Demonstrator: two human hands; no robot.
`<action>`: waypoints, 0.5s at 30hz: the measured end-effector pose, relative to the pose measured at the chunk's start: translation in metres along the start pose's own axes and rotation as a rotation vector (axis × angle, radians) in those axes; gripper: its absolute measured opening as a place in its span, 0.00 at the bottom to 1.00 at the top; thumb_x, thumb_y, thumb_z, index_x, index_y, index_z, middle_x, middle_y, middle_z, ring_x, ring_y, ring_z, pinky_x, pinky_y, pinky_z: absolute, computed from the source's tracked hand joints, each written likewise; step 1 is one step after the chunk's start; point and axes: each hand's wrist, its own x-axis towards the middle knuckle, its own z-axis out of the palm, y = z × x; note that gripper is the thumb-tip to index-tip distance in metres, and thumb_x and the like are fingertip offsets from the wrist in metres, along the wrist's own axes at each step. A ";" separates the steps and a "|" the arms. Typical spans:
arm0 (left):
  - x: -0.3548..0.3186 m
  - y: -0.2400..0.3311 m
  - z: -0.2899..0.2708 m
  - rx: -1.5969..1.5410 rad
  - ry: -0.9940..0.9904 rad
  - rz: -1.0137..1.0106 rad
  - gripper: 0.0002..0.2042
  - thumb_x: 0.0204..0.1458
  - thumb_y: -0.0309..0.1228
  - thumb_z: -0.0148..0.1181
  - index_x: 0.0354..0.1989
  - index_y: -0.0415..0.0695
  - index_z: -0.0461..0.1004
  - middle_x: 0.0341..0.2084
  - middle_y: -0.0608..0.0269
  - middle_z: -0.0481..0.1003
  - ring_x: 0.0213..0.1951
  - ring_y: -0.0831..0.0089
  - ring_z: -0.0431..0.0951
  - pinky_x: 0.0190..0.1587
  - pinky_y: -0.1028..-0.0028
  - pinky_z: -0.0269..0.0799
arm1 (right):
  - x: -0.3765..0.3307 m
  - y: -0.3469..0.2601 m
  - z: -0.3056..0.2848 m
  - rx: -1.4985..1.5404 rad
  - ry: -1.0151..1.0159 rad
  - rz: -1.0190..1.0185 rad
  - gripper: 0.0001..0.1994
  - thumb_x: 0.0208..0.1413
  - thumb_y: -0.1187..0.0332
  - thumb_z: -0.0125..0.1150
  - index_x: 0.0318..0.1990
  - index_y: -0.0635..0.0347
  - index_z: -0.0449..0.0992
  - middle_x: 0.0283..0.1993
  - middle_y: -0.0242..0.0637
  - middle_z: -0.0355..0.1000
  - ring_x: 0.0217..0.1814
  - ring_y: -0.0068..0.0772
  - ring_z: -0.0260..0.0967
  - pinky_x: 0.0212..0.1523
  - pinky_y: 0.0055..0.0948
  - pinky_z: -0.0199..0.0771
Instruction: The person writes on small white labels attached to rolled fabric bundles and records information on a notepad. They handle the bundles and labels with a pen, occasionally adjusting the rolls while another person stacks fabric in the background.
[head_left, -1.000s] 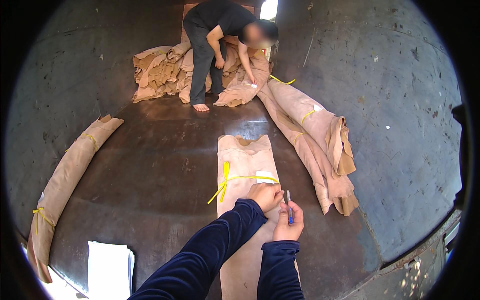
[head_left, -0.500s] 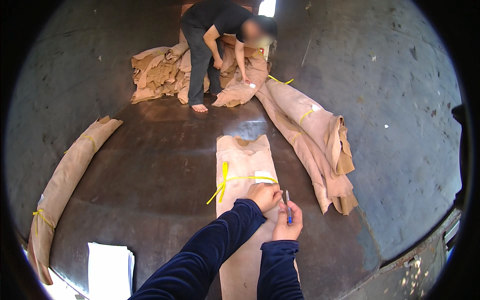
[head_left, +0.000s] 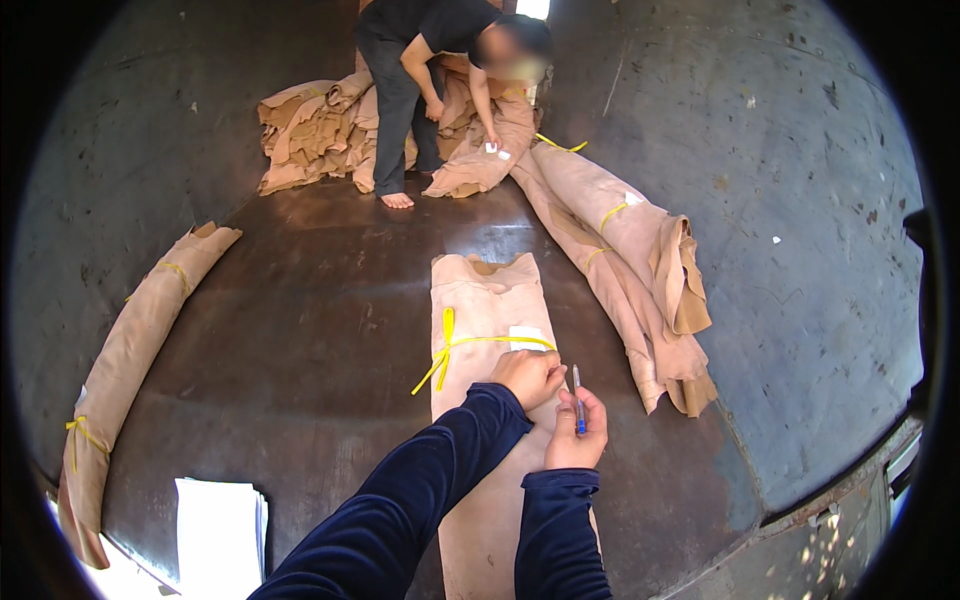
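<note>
A light tan roll of leather-like sheets (head_left: 492, 300) lies before me, tied with a yellow strap (head_left: 495, 340). Under the strap is a white paper label (head_left: 527, 337). My left hand (head_left: 528, 378) rests on the roll just below the label, its fingers curled closed; whatever they pinch is hidden. Beside it, at the roll's right edge, my right hand (head_left: 578, 430) grips a clear pen with a blue end (head_left: 579, 405), tip pointing up and away from me.
Another tied roll (head_left: 150, 330) lies along the left side. Two rolls (head_left: 610, 235) lie at the right by the metal wall (head_left: 800, 200). White paper sheets (head_left: 218, 540) are at the lower left. A barefoot person (head_left: 410, 90) bends over piled sheets (head_left: 310, 135) at the back.
The whole scene sits slightly higher in the picture. At the back, the person's hand has shifted a little, and two white pieces now show by it. My hands keep nearly the same pose.
</note>
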 end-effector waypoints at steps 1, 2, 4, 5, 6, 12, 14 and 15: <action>0.000 0.000 0.000 -0.002 0.000 0.000 0.11 0.53 0.38 0.60 0.24 0.46 0.76 0.19 0.54 0.77 0.24 0.52 0.79 0.30 0.55 0.75 | 0.000 0.001 0.000 0.000 -0.002 -0.005 0.13 0.59 0.80 0.54 0.52 0.67 0.70 0.46 0.43 0.78 0.44 0.25 0.74 0.49 0.24 0.74; 0.000 0.000 0.000 0.001 -0.013 -0.018 0.11 0.53 0.38 0.59 0.24 0.45 0.76 0.19 0.54 0.77 0.24 0.52 0.79 0.30 0.55 0.75 | 0.000 0.002 0.000 -0.006 0.005 0.008 0.13 0.59 0.80 0.53 0.52 0.67 0.70 0.46 0.43 0.78 0.44 0.25 0.74 0.49 0.24 0.74; 0.000 0.000 0.000 0.000 -0.002 -0.003 0.11 0.53 0.38 0.59 0.24 0.46 0.76 0.19 0.54 0.77 0.24 0.52 0.79 0.30 0.55 0.75 | 0.001 0.003 0.000 -0.001 -0.002 -0.019 0.13 0.59 0.80 0.54 0.52 0.67 0.70 0.46 0.43 0.78 0.44 0.25 0.74 0.49 0.24 0.74; 0.000 0.000 0.000 0.007 -0.014 -0.020 0.11 0.53 0.38 0.59 0.24 0.46 0.76 0.19 0.54 0.77 0.24 0.52 0.79 0.30 0.55 0.75 | 0.001 0.003 0.000 -0.005 0.003 -0.011 0.13 0.59 0.80 0.54 0.52 0.67 0.70 0.46 0.43 0.78 0.43 0.25 0.74 0.49 0.24 0.74; 0.000 0.000 0.000 0.005 -0.005 -0.013 0.11 0.53 0.38 0.60 0.24 0.46 0.76 0.19 0.55 0.78 0.24 0.52 0.79 0.30 0.56 0.75 | 0.001 0.003 0.000 -0.003 -0.002 -0.024 0.13 0.59 0.80 0.54 0.52 0.67 0.70 0.46 0.43 0.78 0.43 0.25 0.74 0.49 0.24 0.74; 0.000 0.000 0.000 0.003 0.000 -0.020 0.10 0.52 0.37 0.61 0.24 0.46 0.76 0.19 0.57 0.78 0.24 0.54 0.79 0.30 0.57 0.74 | 0.000 0.000 -0.001 -0.014 -0.003 -0.014 0.13 0.59 0.80 0.54 0.52 0.67 0.70 0.45 0.44 0.78 0.46 0.27 0.74 0.50 0.25 0.74; 0.000 0.000 0.001 0.009 -0.007 -0.032 0.10 0.52 0.37 0.61 0.24 0.46 0.76 0.19 0.58 0.78 0.24 0.53 0.79 0.30 0.57 0.74 | 0.000 -0.002 0.000 -0.010 0.007 -0.004 0.13 0.59 0.80 0.54 0.52 0.68 0.70 0.46 0.44 0.78 0.48 0.28 0.74 0.50 0.25 0.74; -0.001 0.001 0.001 0.010 0.011 -0.009 0.10 0.52 0.37 0.61 0.24 0.46 0.76 0.19 0.57 0.78 0.24 0.53 0.79 0.30 0.57 0.74 | 0.000 -0.003 0.000 0.000 0.001 -0.012 0.13 0.59 0.80 0.54 0.52 0.68 0.70 0.46 0.44 0.78 0.48 0.28 0.74 0.51 0.25 0.73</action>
